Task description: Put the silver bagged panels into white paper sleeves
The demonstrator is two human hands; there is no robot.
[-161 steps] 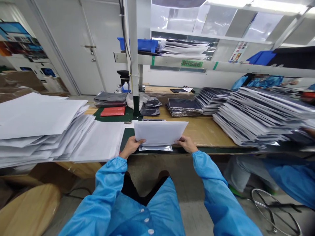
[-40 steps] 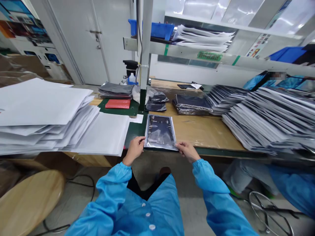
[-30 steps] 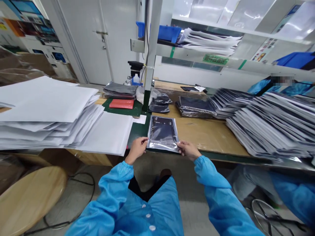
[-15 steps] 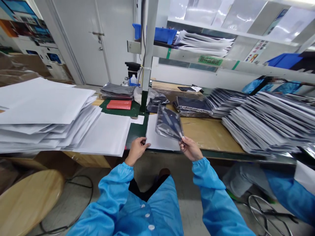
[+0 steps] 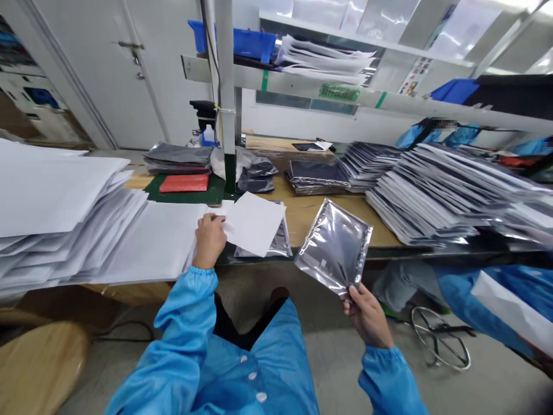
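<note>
My right hand (image 5: 367, 314) pinches the lower edge of a shiny plastic bag with something dark inside (image 5: 337, 248), held tilted in front of the table edge. My left hand (image 5: 210, 241) has its fingers closed at the left edge of a white sheet (image 5: 254, 222). That sheet lies at a slant over another clear-wrapped dark packet (image 5: 283, 239), whose right side and lower edge show. Left of my left hand is a low pile of white sheets (image 5: 162, 236).
A tall stack of white sheets (image 5: 52, 190) stands at the left. Stacks of dark wrapped packets (image 5: 432, 196) fill the right side. A red pouch (image 5: 185, 183) lies behind, near a post (image 5: 224, 86). A co-worker's blue sleeve (image 5: 466, 300) is at the right; a stool (image 5: 38, 369) at lower left.
My right hand has moved right and toward me with the bag. My left hand has shifted left. The white sheet, flat before, now sits slanted over a packet. The view has swung right.
</note>
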